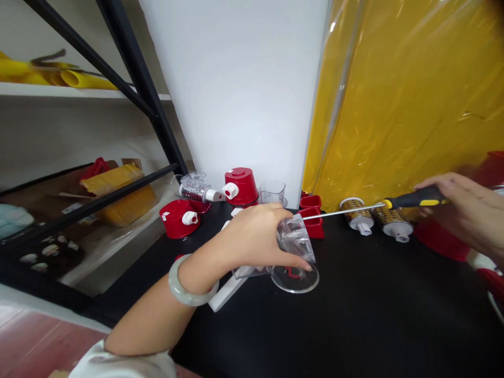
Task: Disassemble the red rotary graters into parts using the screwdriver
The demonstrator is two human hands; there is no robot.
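Observation:
My left hand, a pale bangle on its wrist, is closed round a clear plastic part above the black tabletop. A clear disc-shaped base shows just below the thumb. At the right, my right hand grips the butt of a screwdriver with a black and yellow handle. Its long shaft points left, and the tip meets the clear part near its upper edge; the exact contact is too small to tell. Under my left wrist lies a white bar-shaped piece, partly hidden.
Red housings with white knobs stand at the back left, near a drum grater assembly. Metal grater drums and red pieces lie behind. A black-framed shelf borders the left, yellow plastic sheeting the back.

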